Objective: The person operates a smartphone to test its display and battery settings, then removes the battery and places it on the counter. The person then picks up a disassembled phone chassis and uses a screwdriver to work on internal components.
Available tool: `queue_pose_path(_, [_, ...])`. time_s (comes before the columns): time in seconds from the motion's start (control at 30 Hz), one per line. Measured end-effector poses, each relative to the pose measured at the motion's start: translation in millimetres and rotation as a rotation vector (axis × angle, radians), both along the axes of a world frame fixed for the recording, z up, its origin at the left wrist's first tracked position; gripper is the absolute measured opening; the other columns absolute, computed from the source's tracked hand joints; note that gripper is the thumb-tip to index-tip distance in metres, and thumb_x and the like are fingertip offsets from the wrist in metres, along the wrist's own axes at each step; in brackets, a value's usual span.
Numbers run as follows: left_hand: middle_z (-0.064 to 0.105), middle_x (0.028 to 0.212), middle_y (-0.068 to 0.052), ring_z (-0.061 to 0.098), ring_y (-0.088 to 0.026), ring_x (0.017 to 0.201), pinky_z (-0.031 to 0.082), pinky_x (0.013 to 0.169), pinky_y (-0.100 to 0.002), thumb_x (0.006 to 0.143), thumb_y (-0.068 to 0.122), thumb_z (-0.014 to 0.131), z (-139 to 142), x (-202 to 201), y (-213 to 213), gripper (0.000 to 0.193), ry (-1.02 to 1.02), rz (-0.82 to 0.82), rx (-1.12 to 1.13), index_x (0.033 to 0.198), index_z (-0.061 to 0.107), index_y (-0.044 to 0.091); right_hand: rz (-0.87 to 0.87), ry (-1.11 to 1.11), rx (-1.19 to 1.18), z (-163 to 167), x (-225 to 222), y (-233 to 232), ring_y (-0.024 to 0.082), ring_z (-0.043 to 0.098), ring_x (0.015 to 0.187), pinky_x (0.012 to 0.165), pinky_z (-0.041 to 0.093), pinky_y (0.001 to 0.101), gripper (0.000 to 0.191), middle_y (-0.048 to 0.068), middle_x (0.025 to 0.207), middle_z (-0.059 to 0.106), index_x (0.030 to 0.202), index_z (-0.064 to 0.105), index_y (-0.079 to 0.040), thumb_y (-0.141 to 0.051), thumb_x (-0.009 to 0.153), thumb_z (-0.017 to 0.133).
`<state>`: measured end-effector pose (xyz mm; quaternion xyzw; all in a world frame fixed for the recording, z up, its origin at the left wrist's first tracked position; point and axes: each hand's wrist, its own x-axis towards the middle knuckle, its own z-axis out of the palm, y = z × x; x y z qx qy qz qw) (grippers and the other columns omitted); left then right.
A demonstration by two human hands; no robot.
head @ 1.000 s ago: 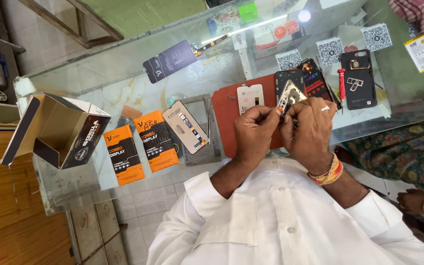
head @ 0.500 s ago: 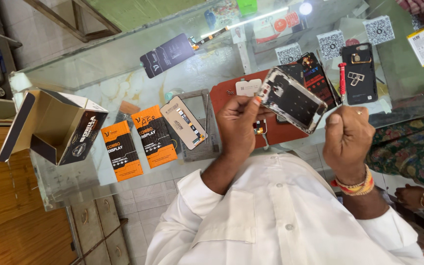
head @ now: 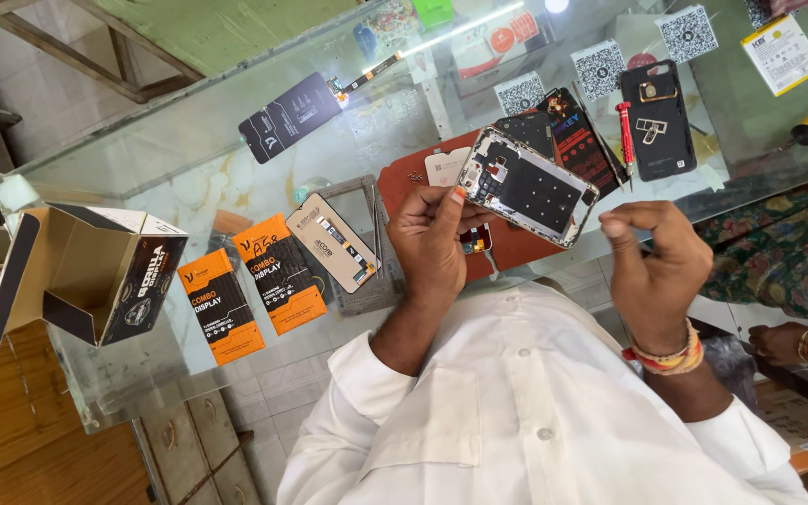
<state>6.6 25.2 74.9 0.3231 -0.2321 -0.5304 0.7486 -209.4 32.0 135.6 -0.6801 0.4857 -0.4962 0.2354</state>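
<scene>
The left hand [head: 432, 229] is pinching the opened phone [head: 527, 185] by one short edge, holding it just above the red mat [head: 404, 182] on the glass surface [head: 189, 178]. The right hand [head: 656, 266] is hovering apart from it, thumb and forefinger pressed together; whether anything sits between them I cannot tell. The phone looks light, stiff and fragile, best gripped by its rim. It is showing a dark inner plate inside a pale frame.
</scene>
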Motion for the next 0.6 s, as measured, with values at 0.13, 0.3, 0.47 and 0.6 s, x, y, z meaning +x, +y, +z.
queue_pose_path(0.13, [0.075, 0.098, -0.017, 0.076, -0.024, 0.086, 0.067, 0.082, -0.043, 0.106, 0.002, 0.061, 3.2, -6.3, 6.5, 0.008, -0.089, 0.003, 0.037, 0.102, 0.063, -0.005, 0.087, 0.224, -0.168, 14.4, 16.7, 1.5, 0.025, 0.067, 0.089, 0.083, 0.046, 0.0363, 0.014, 0.010, 0.096, 0.070, 0.099, 0.074, -0.003, -0.002, 0.090, 0.084])
queue_pose_path(0.3, [0.074, 0.099, -0.016, 0.076, -0.022, 0.087, 0.068, 0.082, -0.040, 0.107, 0.004, 0.060, 9.4, -10.1, 16.5, 0.010, -0.123, -0.019, 0.036, 0.104, 0.061, -0.005, 0.153, 0.302, -0.267, 24.5, 40.9, -3.6, 0.022, 0.060, 0.080, 0.080, 0.037, 0.0403, 0.018, 0.006, 0.088, 0.067, 0.100, 0.078, -0.003, -0.002, 0.084, 0.087])
queue_pose_path(0.47, [0.073, 0.101, -0.015, 0.075, -0.021, 0.091, 0.068, 0.083, -0.040, 0.107, 0.005, 0.060, 10.3, -8.3, 22.5, 0.010, -0.129, -0.026, -0.003, 0.105, 0.060, -0.005, 0.189, 0.410, -0.355, 26.6, 47.4, -5.3, 0.023, 0.060, 0.084, 0.080, 0.037, 0.0414, 0.017, 0.004, 0.091, 0.068, 0.095, 0.075, -0.006, -0.001, 0.082, 0.085])
queue_pose_path(0.6, [0.071, 0.102, -0.015, 0.073, -0.018, 0.091, 0.068, 0.083, -0.040, 0.108, 0.003, 0.061, 9.2, -9.1, 22.5, 0.010, -0.187, 0.021, -0.016, 0.106, 0.061, -0.007, 0.201, 0.554, -0.371, 21.0, 49.2, -6.1, 0.026, 0.059, 0.089, 0.084, 0.039, 0.0442, 0.016, 0.006, 0.097, 0.065, 0.096, 0.068, -0.004, -0.005, 0.086, 0.080])
